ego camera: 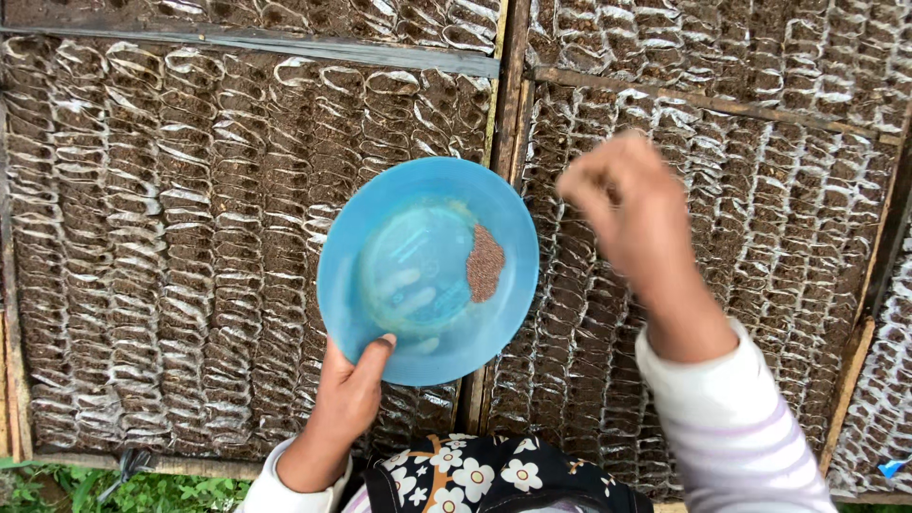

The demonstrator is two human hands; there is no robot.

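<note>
2 hands work over rows of soil-filled plastic seedling bags. Nearest the camera, at the bottom edge, sits a black cloth with white flowers (494, 480), between 2 pale sleeves; the right sleeve (736, 427) carries faint purple stripes. To the bottom left, a patch of green grass (133, 492) shows beyond the wooden frame.

The left hand (347, 394) grips the near rim of a round blue plastic bowl (380, 313), thumb pressed over the inside edge and fingers clamped underneath, showing dimly through the plastic. The bowl is held tilted above the gap between 2 beds. Inside it, toward its right side, lies a small heap of reddish-brown seeds (485, 263).

The right hand (632, 209) hovers just to the right of the bowl, apart from it, above the right bed. It is blurred; the fingers look bunched together at the tips, but I cannot tell whether they pinch anything.

Farther out, the seedling bags (190, 247) stand packed in tight rows, their clear rims catching the light, dark soil in each. Wooden rails (708, 100) divide the beds, and a grey strip (285, 43) crosses the far left bed.
</note>
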